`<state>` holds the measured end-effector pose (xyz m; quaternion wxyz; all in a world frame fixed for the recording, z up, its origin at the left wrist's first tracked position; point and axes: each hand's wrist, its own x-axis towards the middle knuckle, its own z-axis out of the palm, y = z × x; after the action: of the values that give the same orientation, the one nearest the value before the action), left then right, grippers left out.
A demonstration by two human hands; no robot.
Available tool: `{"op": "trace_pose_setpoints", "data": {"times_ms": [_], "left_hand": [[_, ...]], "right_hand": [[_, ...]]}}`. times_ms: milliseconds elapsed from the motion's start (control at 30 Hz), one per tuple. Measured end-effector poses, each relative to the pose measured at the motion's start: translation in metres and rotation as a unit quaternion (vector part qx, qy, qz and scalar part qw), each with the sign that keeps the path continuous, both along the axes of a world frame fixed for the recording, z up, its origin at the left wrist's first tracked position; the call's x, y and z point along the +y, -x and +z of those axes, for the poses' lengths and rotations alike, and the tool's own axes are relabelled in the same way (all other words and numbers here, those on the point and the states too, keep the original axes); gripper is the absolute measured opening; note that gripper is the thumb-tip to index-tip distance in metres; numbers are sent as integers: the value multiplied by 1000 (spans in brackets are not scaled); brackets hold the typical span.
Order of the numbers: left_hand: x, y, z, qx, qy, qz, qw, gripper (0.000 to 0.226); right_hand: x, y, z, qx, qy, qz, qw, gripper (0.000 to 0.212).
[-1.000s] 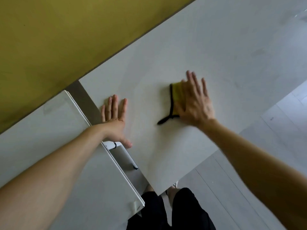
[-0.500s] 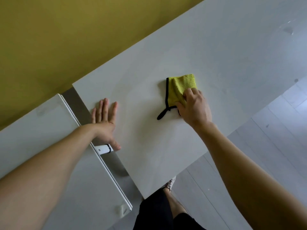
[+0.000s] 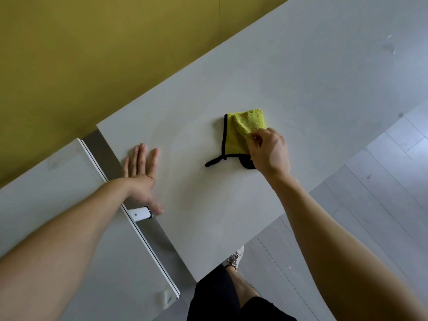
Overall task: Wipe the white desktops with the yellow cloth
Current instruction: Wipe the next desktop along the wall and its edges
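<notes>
Plainly, the yellow cloth [image 3: 243,132] lies folded on the white worktop [image 3: 301,77], a little toward 1 o'clock from the middle of the view and well inside the worktop's edges. Its black trim [image 3: 224,135] runs down the side at 9 o'clock, and a black loop [image 3: 214,162] sticks out flat on the surface toward 8 o'clock.

The right hand [image 3: 269,154] comes at the cloth from 5 o'clock. Its fingers are curled, and thumb and forefinger pinch a raised fold near the cloth's corner at 4 o'clock, while the rest of the cloth stays down on the surface.

The left hand [image 3: 140,181] sits at 8 o'clock from the cloth, well apart from it, pressed flat on the worktop near its end edge with fingers straight, close together and pointing to 12 o'clock. Its thumb is spread toward 5 o'clock, just beside a small white block [image 3: 140,214] fixed to the rim of a second worktop [image 3: 46,193], which lies lower in the view at 8 o'clock across a narrow grey gap [image 3: 102,149].

An olive-yellow wall [image 3: 92,54] fills the view at 11 o'clock. Pale grey floor [image 3: 382,193] planks show at 4 o'clock, and at 6 o'clock are black shorts [image 3: 215,297] and one shoe [image 3: 235,259].
</notes>
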<state>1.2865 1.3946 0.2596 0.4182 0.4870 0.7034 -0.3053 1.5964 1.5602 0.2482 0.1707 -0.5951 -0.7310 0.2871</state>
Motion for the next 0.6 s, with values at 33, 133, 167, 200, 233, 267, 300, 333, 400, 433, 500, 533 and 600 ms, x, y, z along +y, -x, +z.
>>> {"op": "trace_pose_setpoints", "data": {"times_ms": [33,133,167,200,233,267,300,333,400,433,500,533,600], "left_hand": [[0,0,0,2,-2,2,1000,180],[0,0,-1,7,-7,3,1000,181],[-1,1,-1,4,-11,5,1000,181],[-2,1,-2,-1,-17,9,1000,181],[-3,2,-2,-7,-24,12,1000,182],[-3,3,-2,-13,-30,13,999,183],[-4,4,-2,-18,-33,11,999,183],[-5,5,-3,-21,-35,9,999,184],[-4,6,-4,-27,-36,11,999,183],[-4,6,-4,-31,-36,11,999,183],[-5,6,-3,-37,-36,4,999,182],[-5,6,-3,-38,-36,1,999,182],[-4,6,-3,-41,-40,9,998,182]], "right_hand": [[4,2,9,9,-23,-37,999,20],[2,18,30,37,-104,-49,993,16],[-2,26,28,27,-85,11,996,17],[-7,34,24,2,-46,82,996,21],[-9,38,19,-25,-20,133,991,27],[-9,40,14,-43,-38,152,987,28],[-3,40,6,-60,-86,145,984,28],[4,39,0,-75,-127,128,981,38],[19,37,-14,-121,-136,142,973,70],[22,38,-23,-146,-116,170,968,79],[21,44,-36,-165,-88,178,966,84],[13,50,-40,-163,-80,162,970,84],[-27,66,-39,-129,-83,155,976,83]]}}
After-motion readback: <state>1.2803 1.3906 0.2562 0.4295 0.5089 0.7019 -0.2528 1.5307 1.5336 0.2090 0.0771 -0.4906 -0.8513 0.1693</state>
